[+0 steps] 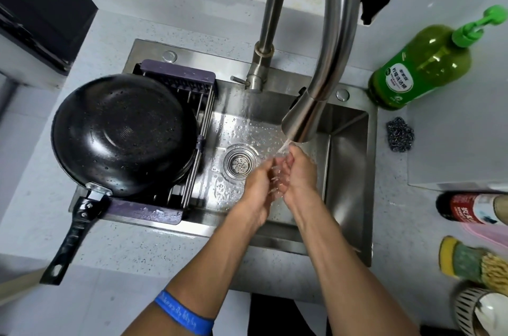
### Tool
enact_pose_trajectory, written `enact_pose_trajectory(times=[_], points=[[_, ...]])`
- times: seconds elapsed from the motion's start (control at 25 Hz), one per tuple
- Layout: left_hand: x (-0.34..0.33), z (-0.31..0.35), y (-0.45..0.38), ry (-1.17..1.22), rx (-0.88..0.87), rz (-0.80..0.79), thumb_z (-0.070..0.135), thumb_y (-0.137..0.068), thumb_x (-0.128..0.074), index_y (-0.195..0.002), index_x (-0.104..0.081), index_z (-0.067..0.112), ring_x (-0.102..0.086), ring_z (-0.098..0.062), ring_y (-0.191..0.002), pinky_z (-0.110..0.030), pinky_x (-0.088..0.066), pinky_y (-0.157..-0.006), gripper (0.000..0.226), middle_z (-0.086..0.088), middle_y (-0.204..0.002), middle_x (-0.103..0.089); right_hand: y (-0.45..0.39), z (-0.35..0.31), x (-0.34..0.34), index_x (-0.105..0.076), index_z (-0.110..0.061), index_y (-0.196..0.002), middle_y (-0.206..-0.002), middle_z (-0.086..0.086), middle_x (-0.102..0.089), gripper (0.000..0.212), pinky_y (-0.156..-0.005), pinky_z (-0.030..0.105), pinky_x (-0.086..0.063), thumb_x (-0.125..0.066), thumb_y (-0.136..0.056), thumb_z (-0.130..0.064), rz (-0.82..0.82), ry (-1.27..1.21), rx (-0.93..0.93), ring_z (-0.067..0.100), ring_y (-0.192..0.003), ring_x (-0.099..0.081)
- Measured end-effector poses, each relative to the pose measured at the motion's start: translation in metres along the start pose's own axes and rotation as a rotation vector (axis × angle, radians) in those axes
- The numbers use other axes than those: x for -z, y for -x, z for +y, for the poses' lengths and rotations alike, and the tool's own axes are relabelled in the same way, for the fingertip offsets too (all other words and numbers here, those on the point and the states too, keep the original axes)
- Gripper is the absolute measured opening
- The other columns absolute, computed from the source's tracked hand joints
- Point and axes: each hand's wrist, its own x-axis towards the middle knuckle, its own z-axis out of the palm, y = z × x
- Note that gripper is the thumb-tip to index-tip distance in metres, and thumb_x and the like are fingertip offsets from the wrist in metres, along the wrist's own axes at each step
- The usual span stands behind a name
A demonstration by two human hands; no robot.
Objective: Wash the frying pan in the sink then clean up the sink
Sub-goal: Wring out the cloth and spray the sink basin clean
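Head view shows you the rectangular stainless steel sink first, wet across its floor, with the tall curved steel tap running water into it. The round black frying pan is the next biggest thing: it lies upside down on the dark wire draining rack that spans the sink's left end, its black handle sticking out over the speckled counter towards you. Beads of water sit on its underside, so judge it washed and draining. It looks stiff and fairly heavy, and slick while wet; if you move it, take the handle near where it joins the pan, not the wet rim.

The green pump bottle of dish soap stands on the counter to the right, and the grey steel wool scourer lies just beside the sink's right edge.

Your left hand and right hand are pressed together under the stream, fingers fairly straight, holding nothing. The round drain strainer sits just left of them. Wiping the wet sink floor may remain.
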Motion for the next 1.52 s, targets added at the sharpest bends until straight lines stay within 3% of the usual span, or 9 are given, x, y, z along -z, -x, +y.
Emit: enact_pose_trajectory(times=[0.16, 0.28, 0.36, 0.6, 0.76, 0.92, 1.08, 1.24, 1.52], points=[[-0.005, -0.023, 0.027, -0.174, -0.093, -0.042, 0.024, -0.097, -0.055, -0.105, -0.069, 0.026, -0.068, -0.016, -0.093, -0.029, -0.052, -0.074, 0.016, 0.003, -0.100, -0.074, 0.007, -0.012, 0.044, -0.053, -0.018, -0.054, -0.056, 0.005, -0.048, 0.040, -0.044, 0.025, -0.035, -0.055, -0.091, -0.032, -0.106, 0.187, 0.053, 0.017, -0.048, -0.044], [-0.022, -0.020, 0.038, -0.226, -0.185, -0.134, 0.012, -0.085, -0.072, -0.115, -0.066, 0.018, -0.068, -0.020, -0.102, -0.030, -0.056, -0.077, 0.031, -0.002, -0.108, -0.072, 0.022, -0.033, 0.074, -0.067, -0.021, -0.096, -0.092, 0.003, -0.070, 0.015, -0.073, 0.034, -0.051, -0.054, -0.091, -0.016, -0.335, 0.281, 0.213, 0.019, -0.082, -0.065], [-0.027, -0.016, 0.035, -0.214, -0.236, -0.118, 0.004, -0.081, -0.075, -0.105, -0.067, -0.001, -0.067, -0.032, -0.105, -0.037, -0.056, -0.085, 0.026, -0.014, -0.104, -0.073, 0.030, -0.044, 0.097, -0.062, -0.025, -0.112, -0.107, 0.000, -0.070, 0.028, -0.082, 0.028, -0.055, -0.056, -0.096, -0.003, -0.352, 0.360, 0.274, 0.014, -0.097, -0.068], [-0.033, -0.011, 0.041, -0.585, -0.595, 0.046, 0.020, -0.085, -0.074, -0.069, -0.063, 0.003, -0.061, -0.016, -0.072, -0.036, -0.051, -0.079, 0.026, -0.012, -0.073, -0.066, 0.047, -0.064, 0.137, -0.072, -0.014, -0.083, -0.066, -0.008, -0.067, 0.015, -0.053, 0.015, -0.046, -0.067, -0.094, -0.023, -0.122, 0.624, 0.404, -0.001, -0.056, -0.060], [-0.048, 0.001, 0.058, -0.489, -0.738, -0.051, 0.019, -0.090, -0.069, -0.081, -0.072, 0.008, -0.067, -0.010, -0.074, -0.023, -0.051, -0.075, 0.014, -0.001, -0.076, -0.072, 0.047, -0.069, 0.158, -0.074, -0.024, -0.087, -0.078, -0.012, -0.071, 0.030, -0.067, 0.021, -0.045, -0.058, -0.095, -0.047, -0.105, 0.875, 0.446, 0.000, -0.072, -0.064], [-0.077, 0.016, 0.067, -0.383, -0.593, -0.304, 0.019, -0.097, -0.056, -0.094, -0.064, 0.002, -0.063, -0.016, -0.061, -0.027, -0.053, -0.056, 0.019, -0.016, -0.076, -0.066, 0.049, -0.068, 0.145, -0.061, -0.030, -0.131, -0.116, -0.003, -0.071, 0.045, -0.094, 0.030, -0.051, -0.074, -0.088, -0.030, -0.483, 0.625, 0.368, 0.010, -0.110, -0.066], [-0.091, 0.032, 0.064, -0.373, -0.605, -0.312, 0.021, -0.093, -0.063, -0.091, -0.072, 0.014, -0.054, -0.013, -0.053, -0.025, -0.045, -0.050, 0.012, -0.010, -0.068, -0.062, 0.045, -0.078, 0.141, -0.073, -0.011, -0.096, -0.089, 0.008, -0.072, 0.009, -0.079, 0.032, -0.054, -0.072, -0.088, -0.007, -0.402, 0.459, 0.500, 0.017, -0.083, -0.066], [-0.103, 0.040, 0.065, -0.271, -0.533, -0.304, 0.018, -0.087, -0.069, -0.099, -0.077, 0.017, -0.069, -0.010, -0.082, -0.025, -0.053, -0.071, 0.014, -0.001, -0.089, -0.075, 0.055, -0.075, 0.135, -0.070, -0.014, -0.096, -0.089, 0.000, -0.074, 0.021, -0.082, 0.025, -0.054, -0.075, -0.082, 0.001, -0.505, 0.365, 0.534, 0.013, -0.088, -0.070], [-0.101, 0.049, 0.067, -0.285, -0.640, -0.213, 0.015, -0.086, -0.071, -0.105, -0.074, 0.014, -0.068, -0.005, -0.098, -0.013, -0.050, -0.079, 0.020, 0.007, -0.100, -0.075, 0.054, -0.091, 0.165, -0.060, -0.023, -0.070, -0.072, -0.002, -0.059, 0.031, -0.084, 0.036, -0.050, -0.082, -0.064, -0.044, -0.354, 0.039, 0.491, 0.016, -0.075, -0.057]])
